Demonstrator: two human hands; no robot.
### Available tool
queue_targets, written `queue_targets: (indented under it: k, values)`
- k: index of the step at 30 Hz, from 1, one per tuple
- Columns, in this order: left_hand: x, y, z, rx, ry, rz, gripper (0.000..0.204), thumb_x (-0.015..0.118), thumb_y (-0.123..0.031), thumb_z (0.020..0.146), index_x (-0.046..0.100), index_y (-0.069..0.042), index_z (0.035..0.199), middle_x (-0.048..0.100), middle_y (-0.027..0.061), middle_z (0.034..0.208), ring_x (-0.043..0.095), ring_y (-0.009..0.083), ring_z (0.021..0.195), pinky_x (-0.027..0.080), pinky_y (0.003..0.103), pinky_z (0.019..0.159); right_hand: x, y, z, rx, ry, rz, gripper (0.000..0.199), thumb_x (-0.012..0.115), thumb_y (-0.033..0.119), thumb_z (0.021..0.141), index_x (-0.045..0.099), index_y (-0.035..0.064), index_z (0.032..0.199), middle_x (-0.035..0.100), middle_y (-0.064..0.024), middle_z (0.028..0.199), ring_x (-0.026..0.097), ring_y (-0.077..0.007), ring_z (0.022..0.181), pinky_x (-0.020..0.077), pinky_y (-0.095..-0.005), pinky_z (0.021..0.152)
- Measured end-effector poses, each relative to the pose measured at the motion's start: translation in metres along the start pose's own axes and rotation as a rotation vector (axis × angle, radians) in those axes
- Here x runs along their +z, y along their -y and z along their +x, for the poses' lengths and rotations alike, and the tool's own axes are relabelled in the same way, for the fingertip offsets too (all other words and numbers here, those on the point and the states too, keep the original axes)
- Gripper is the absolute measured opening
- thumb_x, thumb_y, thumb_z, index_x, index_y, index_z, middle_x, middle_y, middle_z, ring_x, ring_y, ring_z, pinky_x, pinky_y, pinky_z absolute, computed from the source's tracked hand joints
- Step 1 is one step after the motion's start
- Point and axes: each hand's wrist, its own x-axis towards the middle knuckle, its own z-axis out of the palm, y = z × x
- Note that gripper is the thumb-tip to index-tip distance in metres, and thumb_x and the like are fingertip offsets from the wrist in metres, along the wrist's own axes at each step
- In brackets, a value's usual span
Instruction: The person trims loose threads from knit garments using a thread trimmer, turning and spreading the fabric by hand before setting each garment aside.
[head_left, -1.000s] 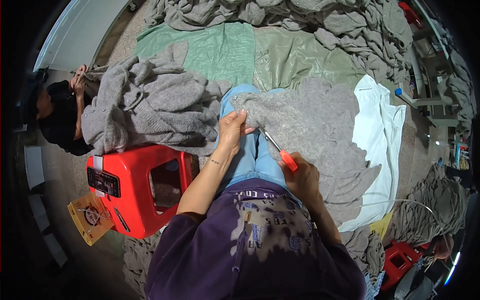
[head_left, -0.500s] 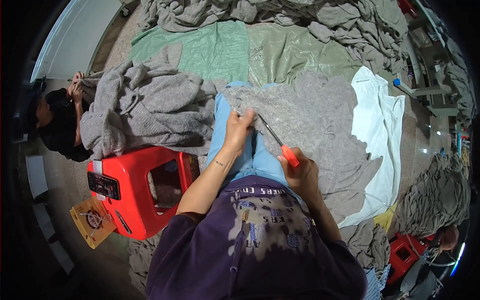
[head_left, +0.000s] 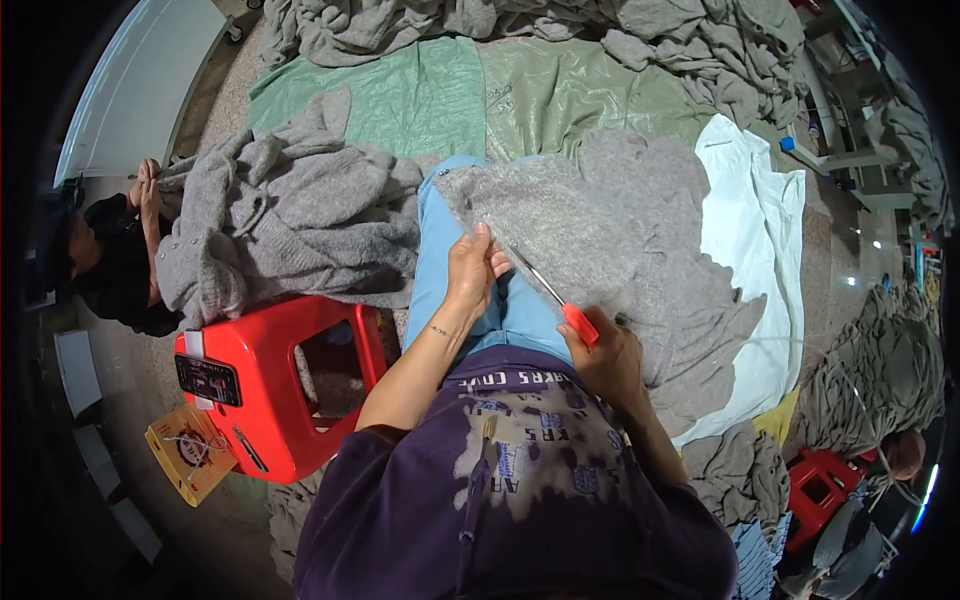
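Observation:
A fuzzy grey knit garment is spread over my lap, across the light blue trousers. My left hand is closed on the garment's near-left edge, thumb on top. From the right, my right hand grips red-handled scissors. Their long metal blades point up and left along the garment's edge, tips close to my left fingers. Whether the blades are parted cannot be made out. A white cloth lies under the garment's right side.
On the left, a red plastic stool carries a phone and a small dark tool; a yellow box hangs beside it. Grey knits are heaped above the stool. Beyond lie green sheeting and more knits. A person sits far left.
My left hand has slid slightly down and left along the garment's edge, its fingers less bunched. The scissors' blades have come nearer that edge. The whole view has shifted a little.

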Motion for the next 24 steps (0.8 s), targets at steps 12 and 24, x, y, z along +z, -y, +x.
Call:
queue_targets:
  k: [12, 24]
  values:
    - [0.005, -0.003, -0.024, 0.115, 0.308, 0.74, 0.018, 0.058, -0.018, 0.09, 0.061, -0.008, 0.074, 0.057, -0.0022, 0.074, 0.052, 0.0061, 0.068, 0.043, 0.024, 0.061, -0.003, -0.025, 0.0, 0.003, -0.112, 0.052, 0.016, 0.063, 0.019, 0.083, 0.059, 0.0089, 0.095, 0.063, -0.0198, 0.084, 0.063, -0.0329, 0.075, 0.0471, -0.0398, 0.061]
    - [0.049, 0.055, -0.072, 0.483, 1.488, 1.192, 0.019, 0.058, -0.009, 0.061, 0.066, -0.006, 0.077, 0.062, 0.0101, 0.072, 0.058, 0.0289, 0.075, 0.04, 0.041, 0.077, -0.018, -0.012, 0.078, -0.156, -0.291, 0.072, 0.051, 0.068, 0.017, 0.08, 0.049, 0.0062, 0.126, 0.062, -0.0198, 0.103, 0.062, -0.0311, 0.086, 0.0492, -0.033, 0.073]
